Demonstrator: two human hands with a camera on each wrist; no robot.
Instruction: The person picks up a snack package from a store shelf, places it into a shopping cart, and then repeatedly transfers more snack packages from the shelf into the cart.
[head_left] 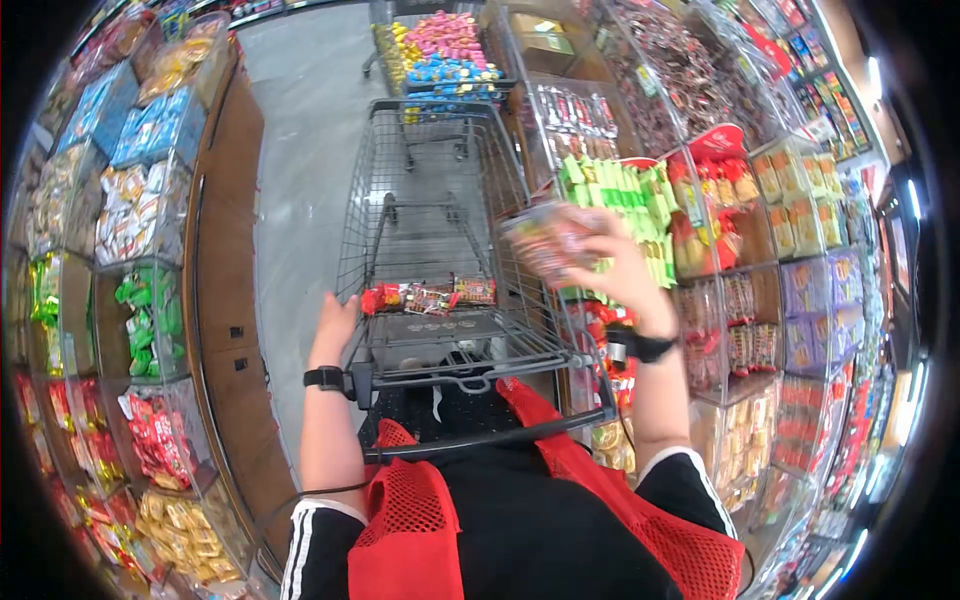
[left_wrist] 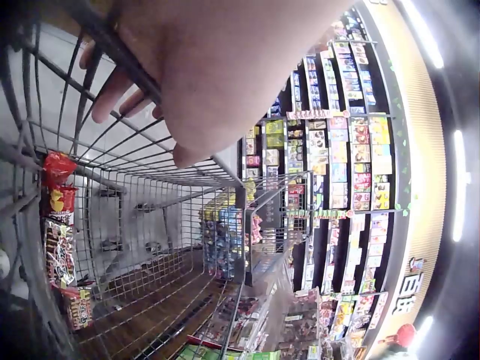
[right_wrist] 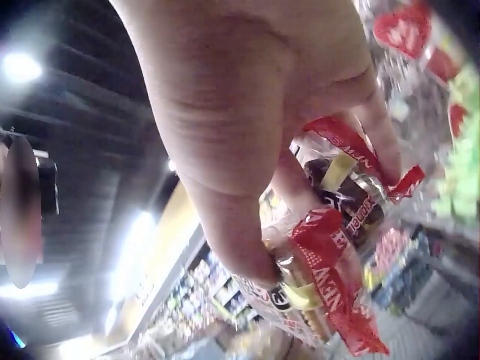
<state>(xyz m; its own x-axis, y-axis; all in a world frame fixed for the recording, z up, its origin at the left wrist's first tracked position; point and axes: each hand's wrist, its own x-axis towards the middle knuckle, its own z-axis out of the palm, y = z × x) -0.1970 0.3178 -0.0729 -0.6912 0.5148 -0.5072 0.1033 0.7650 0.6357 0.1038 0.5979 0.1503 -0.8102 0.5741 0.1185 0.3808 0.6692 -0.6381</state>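
The right hand [head_left: 625,270] is gripping a bundle of clear plastic snack packs with red ends and brown contents [head_left: 552,242], its thumb and fingers closing around them. It is holding them above the right side of the grey metal wire shopping cart [head_left: 435,210], near the light-green packets [head_left: 625,205] in the clear display bins. The packs are looking blurred in the head view.

The left hand [head_left: 338,318] is resting at the cart's left rim, open, with its fingers loosely extended.

Inside the cart, a shiny red packet [head_left: 382,298], a clear packet with red and dark print [head_left: 432,300] and a brown-and-red packet [head_left: 475,290] are lying in a row at the end nearer the person. Pink, yellow and blue wrapped items [head_left: 445,50] are sitting beyond the cart's far end.
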